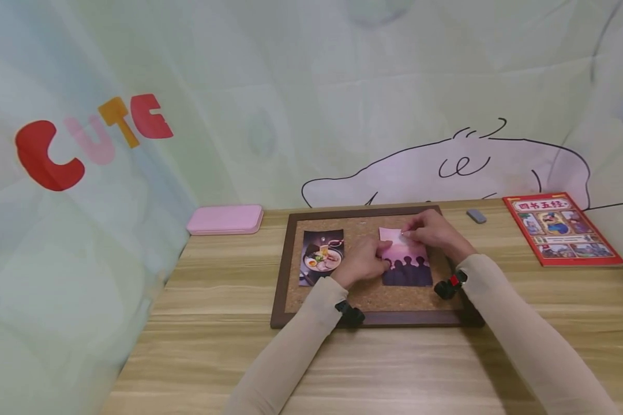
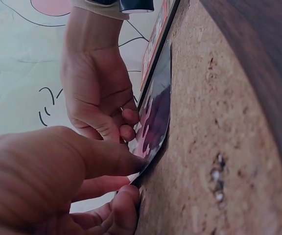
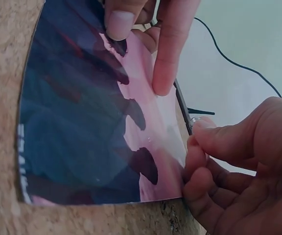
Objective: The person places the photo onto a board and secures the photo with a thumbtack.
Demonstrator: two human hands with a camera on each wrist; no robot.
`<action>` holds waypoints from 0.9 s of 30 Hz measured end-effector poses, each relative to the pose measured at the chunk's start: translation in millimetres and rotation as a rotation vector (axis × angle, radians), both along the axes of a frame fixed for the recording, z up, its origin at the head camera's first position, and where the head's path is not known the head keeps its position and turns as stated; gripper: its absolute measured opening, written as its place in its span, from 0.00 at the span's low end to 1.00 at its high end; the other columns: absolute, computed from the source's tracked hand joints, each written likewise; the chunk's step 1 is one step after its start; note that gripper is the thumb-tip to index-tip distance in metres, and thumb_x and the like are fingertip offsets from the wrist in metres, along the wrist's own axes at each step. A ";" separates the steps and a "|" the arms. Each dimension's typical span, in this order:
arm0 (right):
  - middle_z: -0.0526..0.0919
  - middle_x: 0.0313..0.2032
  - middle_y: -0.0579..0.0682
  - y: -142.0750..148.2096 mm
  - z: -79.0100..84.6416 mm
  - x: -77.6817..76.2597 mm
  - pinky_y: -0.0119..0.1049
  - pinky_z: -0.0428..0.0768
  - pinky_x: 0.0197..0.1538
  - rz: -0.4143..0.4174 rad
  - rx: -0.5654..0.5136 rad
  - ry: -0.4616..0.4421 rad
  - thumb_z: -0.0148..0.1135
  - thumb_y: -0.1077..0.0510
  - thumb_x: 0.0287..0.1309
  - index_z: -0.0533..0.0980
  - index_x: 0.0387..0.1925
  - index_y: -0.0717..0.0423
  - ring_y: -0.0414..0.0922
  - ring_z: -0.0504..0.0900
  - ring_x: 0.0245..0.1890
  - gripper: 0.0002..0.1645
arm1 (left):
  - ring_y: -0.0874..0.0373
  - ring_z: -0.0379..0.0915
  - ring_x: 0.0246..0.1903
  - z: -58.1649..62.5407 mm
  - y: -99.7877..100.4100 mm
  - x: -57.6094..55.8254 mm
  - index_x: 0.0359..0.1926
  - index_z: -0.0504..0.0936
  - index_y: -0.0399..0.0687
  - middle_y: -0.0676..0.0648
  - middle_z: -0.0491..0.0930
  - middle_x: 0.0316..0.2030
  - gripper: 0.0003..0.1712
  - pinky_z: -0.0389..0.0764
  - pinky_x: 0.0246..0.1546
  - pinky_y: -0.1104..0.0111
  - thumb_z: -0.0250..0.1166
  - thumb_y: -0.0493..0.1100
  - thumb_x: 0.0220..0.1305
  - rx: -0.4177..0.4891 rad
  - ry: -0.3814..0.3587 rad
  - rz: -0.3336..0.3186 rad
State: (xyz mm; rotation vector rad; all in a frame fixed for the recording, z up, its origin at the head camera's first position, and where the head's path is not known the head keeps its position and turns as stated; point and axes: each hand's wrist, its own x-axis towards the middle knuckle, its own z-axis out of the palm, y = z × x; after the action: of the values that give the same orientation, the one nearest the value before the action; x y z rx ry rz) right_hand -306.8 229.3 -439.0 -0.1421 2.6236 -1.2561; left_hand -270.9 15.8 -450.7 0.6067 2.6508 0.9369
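Note:
A cork board in a dark brown frame lies on the wooden table. On its right half is a photo of dark silhouetted heads against a pink sky. My left hand holds this photo by its left edge, the thumb on the print and the index finger stretched across its pink part. At the photo's top edge my right hand pinches a small clear push pin between thumb and index finger; the pin's point is hidden. A second photo, showing a bowl of ramen, lies on the board's left half.
A pink pencil case sits at the table's back left. Behind the board to the right is a small grey eraser, with a red picture book farther right. A printed cloth hangs along the back and left of the table.

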 end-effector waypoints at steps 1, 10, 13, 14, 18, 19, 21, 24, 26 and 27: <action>0.78 0.29 0.46 -0.4 0.2 -0.4 0.33 0.72 0.33 0.007 0.014 -0.002 0.63 0.62 0.72 0.84 0.46 0.68 0.42 0.73 0.30 0.11 | 0.53 0.75 0.43 0.0 0.0 -0.1 0.75 0.77 0.48 0.42 0.88 0.54 0.32 0.72 0.42 0.69 0.69 0.38 0.71 0.001 -0.002 0.000; 0.79 0.33 0.49 -2.5 -4.1 -3.1 0.35 0.71 0.38 0.020 0.069 -0.027 0.62 0.62 0.69 0.85 0.46 0.64 0.45 0.73 0.35 0.11 | 0.53 0.74 0.43 0.5 -0.7 -0.1 0.75 0.77 0.49 0.42 0.87 0.55 0.32 0.72 0.43 0.68 0.69 0.38 0.72 0.003 -0.018 0.008; 0.80 0.32 0.49 -1.9 -6.1 -2.4 0.35 0.70 0.37 0.035 0.070 0.015 0.65 0.62 0.67 0.85 0.44 0.65 0.45 0.72 0.34 0.10 | 0.54 0.73 0.44 0.3 -0.7 -0.1 0.75 0.78 0.50 0.42 0.86 0.55 0.32 0.72 0.43 0.68 0.70 0.39 0.71 -0.005 -0.017 0.012; 0.80 0.32 0.49 -1.7 -6.4 -2.3 0.35 0.69 0.37 0.041 0.073 0.029 0.66 0.62 0.67 0.85 0.43 0.66 0.45 0.72 0.34 0.09 | 0.54 0.73 0.44 0.1 -0.7 -0.2 0.75 0.78 0.50 0.42 0.86 0.56 0.32 0.72 0.44 0.68 0.70 0.39 0.71 -0.008 -0.014 0.012; 0.79 0.30 0.48 -1.6 -7.6 -3.2 0.35 0.68 0.36 0.043 0.095 0.050 0.66 0.62 0.65 0.85 0.42 0.66 0.44 0.72 0.33 0.09 | 0.54 0.73 0.44 -0.7 -0.5 -0.3 0.74 0.78 0.50 0.42 0.86 0.59 0.32 0.72 0.44 0.67 0.70 0.39 0.71 -0.010 -0.007 0.011; 0.79 0.31 0.48 -2.0 -7.6 -3.3 0.36 0.68 0.37 0.038 0.102 0.046 0.66 0.62 0.66 0.85 0.42 0.66 0.44 0.72 0.33 0.09 | 0.53 0.73 0.44 -0.8 -0.5 -0.3 0.74 0.78 0.50 0.42 0.86 0.59 0.32 0.72 0.44 0.67 0.70 0.39 0.71 -0.009 -0.007 0.010; 0.80 0.33 0.51 -2.9 -7.4 -3.5 0.36 0.69 0.38 0.025 0.113 0.038 0.65 0.61 0.67 0.85 0.43 0.65 0.45 0.73 0.34 0.10 | 0.53 0.73 0.44 -0.8 -0.5 -0.1 0.75 0.78 0.50 0.42 0.86 0.58 0.32 0.71 0.44 0.67 0.70 0.39 0.71 -0.007 -0.006 0.010; 0.82 0.37 0.53 -5.0 -7.1 -2.7 0.37 0.70 0.39 -0.004 0.131 0.020 0.64 0.59 0.68 0.85 0.44 0.64 0.48 0.74 0.38 0.12 | 0.53 0.73 0.44 -0.7 -0.4 -0.2 0.75 0.78 0.50 0.42 0.86 0.58 0.32 0.71 0.44 0.67 0.69 0.39 0.71 -0.007 -0.006 0.010; 0.81 0.38 0.55 -6.1 -6.3 -2.0 0.37 0.71 0.40 -0.023 0.132 0.011 0.63 0.58 0.69 0.85 0.45 0.64 0.49 0.75 0.39 0.13 | 0.53 0.73 0.44 -0.8 -0.4 -0.4 0.75 0.78 0.50 0.42 0.86 0.60 0.32 0.72 0.44 0.67 0.69 0.39 0.71 -0.005 -0.008 0.011; 0.81 0.39 0.55 -6.9 -6.1 -1.7 0.37 0.71 0.40 -0.034 0.131 0.005 0.63 0.57 0.70 0.85 0.46 0.64 0.49 0.75 0.40 0.13 | 0.53 0.73 0.44 -0.8 -0.4 -0.4 0.75 0.78 0.49 0.42 0.86 0.60 0.32 0.72 0.44 0.68 0.69 0.39 0.71 -0.002 -0.009 0.012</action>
State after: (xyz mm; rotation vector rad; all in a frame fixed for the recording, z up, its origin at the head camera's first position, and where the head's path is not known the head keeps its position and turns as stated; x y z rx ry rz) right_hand -308.5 222.4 -445.1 -0.0784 2.7133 -1.0918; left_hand -271.2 15.4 -451.6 0.5852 2.6500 0.9373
